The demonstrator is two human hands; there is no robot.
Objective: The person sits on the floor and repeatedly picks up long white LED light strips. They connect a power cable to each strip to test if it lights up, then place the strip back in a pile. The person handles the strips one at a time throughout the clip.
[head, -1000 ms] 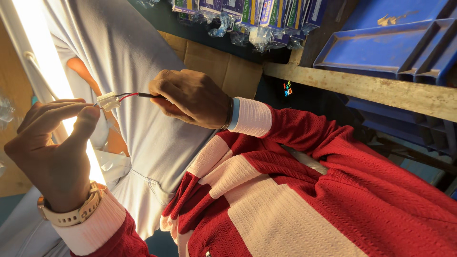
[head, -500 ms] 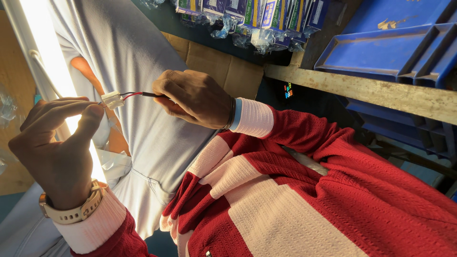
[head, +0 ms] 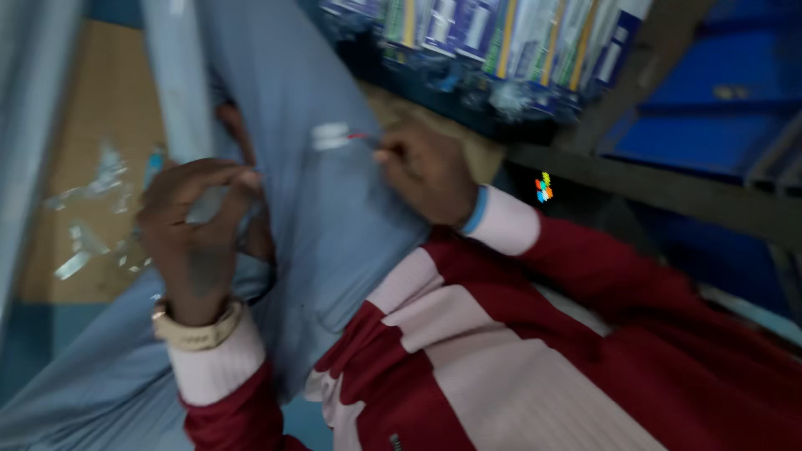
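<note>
Blur is smearing everything, yet my right hand [head: 426, 171], sitting just above the centre of the frame, is pinching thin red and dark wires [head: 365, 138] that are ending in a small white plastic connector [head: 330, 135]. That connector is hanging free in the upper middle, apart from my left hand [head: 196, 230], which is hovering at centre left with its fingers curled towards the thumb; whether they are holding anything I cannot tell. Open room is lying between the two hands, over the pale blue-grey cloth [head: 334, 242] spreading beneath them. A row of hanging packets [head: 501, 42] is crowding the top edge, a dark wooden shelf rail [head: 668, 188] is running along the right, and a blue plastic tray [head: 710, 108] is filling the upper right corner.
</note>
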